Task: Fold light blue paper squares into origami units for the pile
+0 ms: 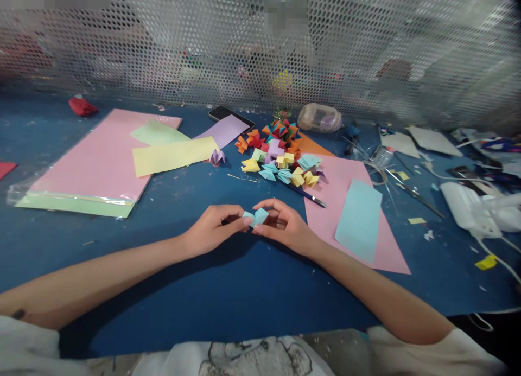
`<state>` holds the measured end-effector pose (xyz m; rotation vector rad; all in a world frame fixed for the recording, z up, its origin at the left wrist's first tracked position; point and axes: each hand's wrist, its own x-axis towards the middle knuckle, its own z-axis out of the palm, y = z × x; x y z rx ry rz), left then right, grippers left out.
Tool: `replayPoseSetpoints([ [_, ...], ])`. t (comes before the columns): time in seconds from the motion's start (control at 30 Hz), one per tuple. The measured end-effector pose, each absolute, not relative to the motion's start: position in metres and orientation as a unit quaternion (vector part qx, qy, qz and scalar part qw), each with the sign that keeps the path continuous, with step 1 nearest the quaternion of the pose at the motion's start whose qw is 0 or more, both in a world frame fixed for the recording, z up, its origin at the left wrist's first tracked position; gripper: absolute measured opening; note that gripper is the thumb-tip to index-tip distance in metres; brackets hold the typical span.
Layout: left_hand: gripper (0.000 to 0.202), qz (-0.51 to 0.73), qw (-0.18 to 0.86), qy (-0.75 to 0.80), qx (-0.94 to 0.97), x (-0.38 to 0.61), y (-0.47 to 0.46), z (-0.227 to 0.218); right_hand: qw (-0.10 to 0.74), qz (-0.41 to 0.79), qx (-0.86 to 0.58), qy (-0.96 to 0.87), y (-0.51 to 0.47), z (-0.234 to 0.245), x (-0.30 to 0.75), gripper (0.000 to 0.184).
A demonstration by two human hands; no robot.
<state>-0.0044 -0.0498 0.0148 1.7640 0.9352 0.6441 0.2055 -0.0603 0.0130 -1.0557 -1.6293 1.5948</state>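
Between my two hands, just above the blue table, is a small folded piece of light blue paper. My left hand pinches its left side between thumb and fingers. The fingertips of my right hand close on its right side. Beyond the hands lies a heap of folded paper pieces in orange, red, yellow, purple, green and blue. A single purple folded piece sits a little left of the heap. A dark pen lies in front of the heap.
At left are a plastic-wrapped pink paper pack and a yellow paper strip. A pink sheet with a light blue strip lies right. Behind stand a phone, a clear plastic bottle and perforated mesh; a white power strip is far right.
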Motion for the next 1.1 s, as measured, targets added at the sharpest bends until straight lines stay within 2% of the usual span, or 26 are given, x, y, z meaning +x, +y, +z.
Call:
replayPoseSetpoints([
  [0.13, 0.034, 0.257, 0.474, 0.379, 0.752, -0.004, -0.048, 0.014, 0.321, 0.564, -0.417, -0.636, -0.061, 0.010, 0.206, 0.037],
  [0.37, 0.034, 0.290, 0.541, 0.404, 0.678, 0.001, -0.051, 0.015, 0.353, 0.449, -0.457, -0.682, -0.053, 0.017, 0.212, 0.030],
  [0.53, 0.035, 0.318, 0.559, 0.395, 0.656, 0.002, -0.052, 0.015, 0.394, 0.331, -0.533, -0.671, -0.034, 0.019, 0.231, 0.038],
  [0.73, 0.036, 0.316, 0.555, 0.398, 0.658, 0.001, -0.052, 0.013, 0.345, 0.231, -0.572, -0.708, -0.015, 0.002, 0.242, 0.038],
  [0.93, 0.034, 0.314, 0.567, 0.400, 0.647, 0.000, -0.053, 0.011, 0.289, 0.104, -0.602, -0.737, -0.010, 0.019, 0.252, 0.052],
  [1.03, 0.033, 0.316, 0.573, 0.397, 0.644, 0.000, -0.052, 0.010, 0.299, 0.041, -0.608, -0.734, -0.020, 0.046, 0.271, 0.037],
  [1.1, 0.033, 0.317, 0.575, 0.393, 0.644, 0.000, -0.052, 0.009, 0.269, 0.019, -0.629, -0.729, -0.036, 0.058, 0.287, 0.034],
])
